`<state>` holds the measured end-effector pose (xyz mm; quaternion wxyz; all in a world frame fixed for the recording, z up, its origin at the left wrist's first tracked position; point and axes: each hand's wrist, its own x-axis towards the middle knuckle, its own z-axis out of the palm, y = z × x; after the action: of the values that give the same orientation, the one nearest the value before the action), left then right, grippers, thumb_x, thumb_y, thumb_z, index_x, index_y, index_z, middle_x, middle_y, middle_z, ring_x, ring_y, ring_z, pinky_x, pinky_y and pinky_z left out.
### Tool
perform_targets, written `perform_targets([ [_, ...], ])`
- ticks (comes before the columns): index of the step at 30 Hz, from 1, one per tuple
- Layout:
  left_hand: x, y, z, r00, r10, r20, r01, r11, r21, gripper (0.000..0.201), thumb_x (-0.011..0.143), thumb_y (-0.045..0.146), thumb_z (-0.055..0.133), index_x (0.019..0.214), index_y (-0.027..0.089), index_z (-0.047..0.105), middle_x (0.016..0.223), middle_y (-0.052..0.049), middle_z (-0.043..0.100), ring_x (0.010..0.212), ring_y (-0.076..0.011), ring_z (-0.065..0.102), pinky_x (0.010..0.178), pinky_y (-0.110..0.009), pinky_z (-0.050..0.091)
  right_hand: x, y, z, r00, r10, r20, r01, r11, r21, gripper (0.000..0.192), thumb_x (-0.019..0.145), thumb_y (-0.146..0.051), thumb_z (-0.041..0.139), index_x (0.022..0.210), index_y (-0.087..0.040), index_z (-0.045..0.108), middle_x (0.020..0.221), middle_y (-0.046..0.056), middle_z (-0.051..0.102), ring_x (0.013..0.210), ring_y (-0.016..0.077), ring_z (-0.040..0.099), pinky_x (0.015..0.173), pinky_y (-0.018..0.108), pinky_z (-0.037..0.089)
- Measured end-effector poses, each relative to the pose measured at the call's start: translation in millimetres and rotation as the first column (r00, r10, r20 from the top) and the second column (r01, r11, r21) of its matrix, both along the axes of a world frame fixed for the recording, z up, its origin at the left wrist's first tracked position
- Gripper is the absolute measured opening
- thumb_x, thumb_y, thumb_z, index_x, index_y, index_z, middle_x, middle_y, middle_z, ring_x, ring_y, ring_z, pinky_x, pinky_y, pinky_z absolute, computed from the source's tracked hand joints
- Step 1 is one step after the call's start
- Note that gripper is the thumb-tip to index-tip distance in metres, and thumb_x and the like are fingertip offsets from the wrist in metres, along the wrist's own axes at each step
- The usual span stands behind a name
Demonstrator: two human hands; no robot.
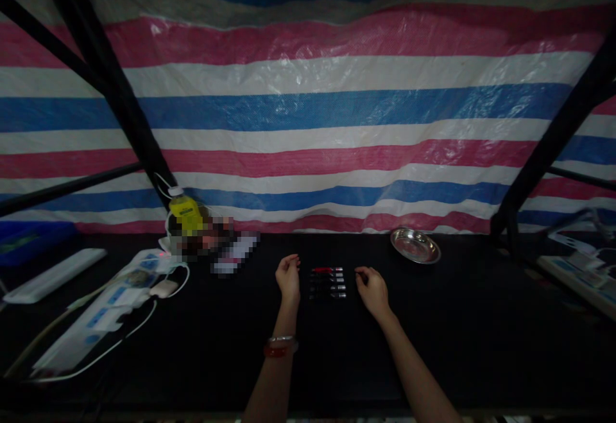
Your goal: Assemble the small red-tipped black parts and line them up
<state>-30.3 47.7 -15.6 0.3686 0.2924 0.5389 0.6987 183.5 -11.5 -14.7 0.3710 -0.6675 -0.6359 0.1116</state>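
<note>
Several short, slim, pen-like sticks lie side by side in a neat row on the black table; one is a red stick (327, 269), and the others are dark with silvery right ends, such as the front dark stick (334, 295). Just left of the row is my left hand (287, 276), its fingers curled in and nothing seen in them. My right hand (373, 288) rests on the other side, a small gap away from the silvery ends, fingers bent together with nothing visible in them. Neither hand touches the sticks. The kind of stick is too small to make out.
A shiny round metal dish (416, 246) sits behind my right hand. To the left are a white power strip (103, 314) with cables, a yellow bottle (187, 212) and blurred-out items. A blue tray (38, 240) is farther left. Black frame posts and a striped sheet stand behind.
</note>
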Motion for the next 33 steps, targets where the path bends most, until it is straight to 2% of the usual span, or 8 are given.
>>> perform_targets([
  [8,0.7,-0.4,0.5,1.0,0.013,-0.004,-0.013,1.0,0.014,0.014,0.065,0.022,0.054,0.07,0.013,0.064,0.069,-0.005,0.065,0.062,-0.0139,0.061,0.056,-0.025,0.045,0.9,1.4,-0.9,1.0,0.011,0.028,-0.011,1.0,-0.028,0.028,0.08,-0.021,0.043,0.095,-0.018,0.066,0.081,0.006,0.064,0.087,0.021,0.057,0.079,0.031,0.042],
  [18,0.2,-0.4,-0.2,1.0,0.011,-0.026,-0.011,1.0,0.003,0.015,0.065,0.024,0.055,0.071,0.014,0.064,0.07,-0.004,0.065,0.064,-0.0142,0.062,0.057,-0.025,0.046,0.1,0.5,0.3,0.999,-0.002,0.038,0.003,1.0,-0.03,0.028,0.08,-0.022,0.043,0.095,-0.019,0.066,0.083,0.006,0.063,0.082,0.0207,0.058,0.072,0.03,0.043],
  [23,0.5,-0.7,0.1,0.999,0.014,-0.031,-0.014,1.0,0.008,0.016,0.065,0.025,0.055,0.071,0.014,0.064,0.069,-0.004,0.065,0.064,-0.0146,0.062,0.057,-0.025,0.047,-0.5,-0.9,2.0,0.999,0.001,0.035,0.0,1.0,-0.015,0.028,0.08,-0.022,0.043,0.095,-0.019,0.066,0.082,0.006,0.064,0.088,0.0212,0.058,0.078,0.031,0.042],
  [28,0.2,-0.3,-0.4,1.0,0.01,-0.028,-0.01,1.0,0.007,0.016,0.064,0.024,0.054,0.071,0.014,0.064,0.069,-0.004,0.065,0.064,-0.0143,0.062,0.056,-0.025,0.046,-0.7,-1.1,2.8,0.999,0.003,0.037,-0.001,0.999,-0.042,0.028,0.081,-0.022,0.043,0.097,-0.019,0.066,0.086,0.006,0.064,0.085,0.021,0.058,0.077,0.031,0.043],
  [33,0.0,0.2,-1.4,0.999,0.01,-0.035,-0.009,1.0,0.007,0.017,0.064,0.027,0.054,0.071,0.014,0.063,0.071,-0.005,0.065,0.063,-0.0141,0.061,0.057,-0.025,0.046,-1.7,-0.6,1.2,1.0,0.007,0.019,-0.007,1.0,-0.011,0.028,0.08,-0.02,0.044,0.096,-0.018,0.067,0.089,0.008,0.066,0.094,0.0229,0.057,0.086,0.034,0.04],
])
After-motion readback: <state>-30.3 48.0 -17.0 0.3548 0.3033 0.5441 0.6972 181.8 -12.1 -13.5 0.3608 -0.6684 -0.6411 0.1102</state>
